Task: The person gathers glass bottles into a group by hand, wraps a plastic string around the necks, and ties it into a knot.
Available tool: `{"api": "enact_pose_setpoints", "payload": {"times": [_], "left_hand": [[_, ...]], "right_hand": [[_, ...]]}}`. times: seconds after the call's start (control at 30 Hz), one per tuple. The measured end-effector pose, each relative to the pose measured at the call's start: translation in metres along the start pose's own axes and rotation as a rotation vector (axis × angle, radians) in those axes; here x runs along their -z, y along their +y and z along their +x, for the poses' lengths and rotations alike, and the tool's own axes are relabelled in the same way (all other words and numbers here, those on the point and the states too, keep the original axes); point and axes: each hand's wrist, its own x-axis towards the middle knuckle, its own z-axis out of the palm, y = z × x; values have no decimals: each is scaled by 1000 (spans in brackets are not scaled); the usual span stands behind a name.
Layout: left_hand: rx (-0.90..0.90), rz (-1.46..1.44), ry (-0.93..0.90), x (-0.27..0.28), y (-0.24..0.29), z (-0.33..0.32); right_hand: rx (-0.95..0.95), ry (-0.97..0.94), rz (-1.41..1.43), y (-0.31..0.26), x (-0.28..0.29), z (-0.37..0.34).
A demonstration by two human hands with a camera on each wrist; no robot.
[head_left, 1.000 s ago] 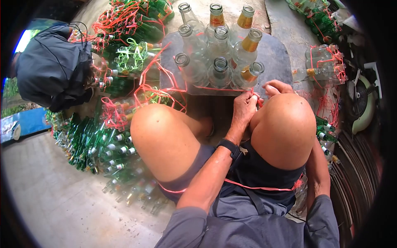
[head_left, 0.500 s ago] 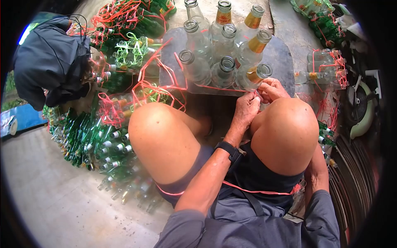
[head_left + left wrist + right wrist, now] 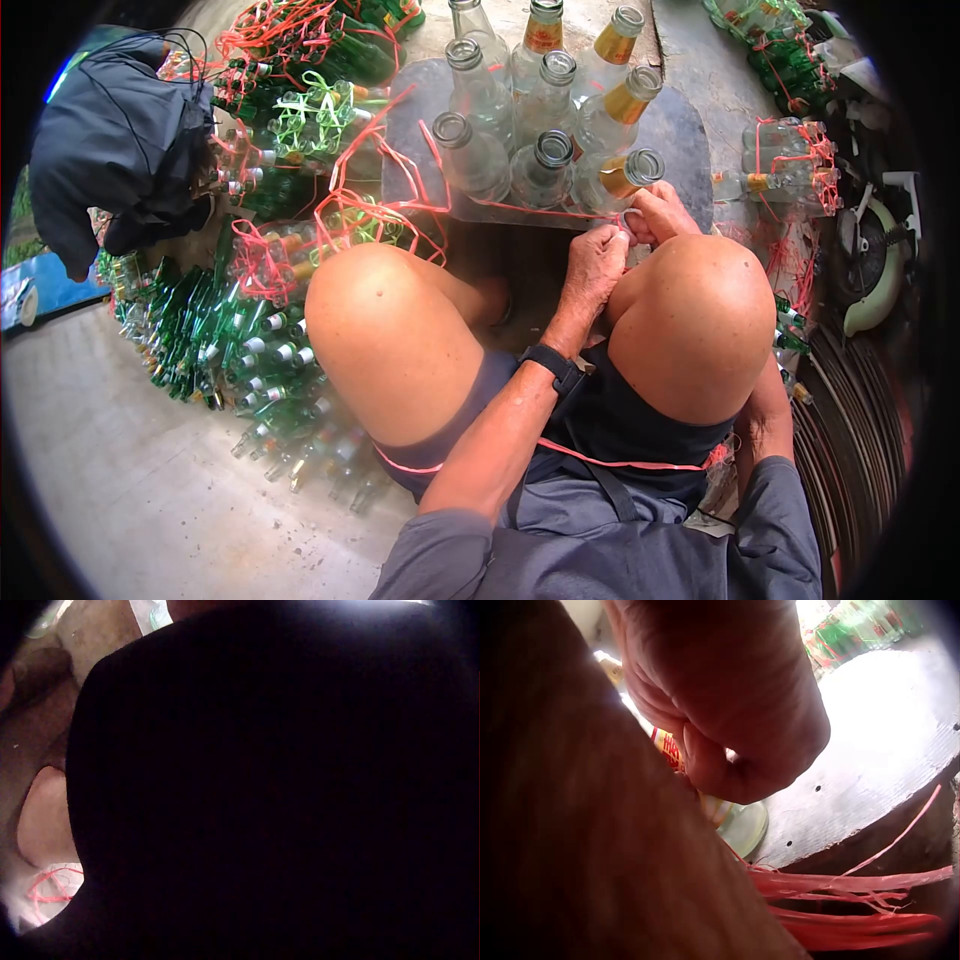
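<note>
Several clear glass bottles (image 3: 541,172) stand grouped in rows on a dark board (image 3: 410,165), some with orange-yellow neck labels. A red plastic strip (image 3: 540,211) runs low along their near side to the hands. My left hand (image 3: 597,265) pinches the strip at the near right corner. Close beside it, my right hand (image 3: 662,213) has its fingers curled at the same spot, partly behind the right knee. In the right wrist view the right hand (image 3: 727,697) curls beside a bottle base (image 3: 746,829), with red strips (image 3: 840,883) below. The left wrist view is mostly black.
Tangled red strips (image 3: 385,180) lie left of the board. Green bottles (image 3: 185,330) are piled at the left, near a dark cloth-covered object (image 3: 115,150). Tied clear bottles (image 3: 785,150) lie at the right, beside a fan-like object (image 3: 875,255). Both knees flank the board's near edge.
The right hand has moved left and in against the left hand at the bottles' near right corner. The head view has shifted slightly; the bottles stay grouped.
</note>
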Motion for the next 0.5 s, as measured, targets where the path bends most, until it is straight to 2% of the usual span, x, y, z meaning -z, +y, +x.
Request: {"api": "enact_pose_setpoints", "payload": {"times": [0.07, 0.2, 0.27, 0.5], "left_hand": [[5, 4, 0, 1, -2, 1], [28, -3, 0, 2, -5, 2], [19, 9, 5, 2, -7, 3], [36, 26, 27, 3, -12, 5]], "right_hand": [[-80, 12, 13, 0, 6, 3], [-86, -41, 72, 4, 13, 14], [-149, -36, 152, 0, 15, 16], [-156, -19, 205, -1, 13, 18]]}}
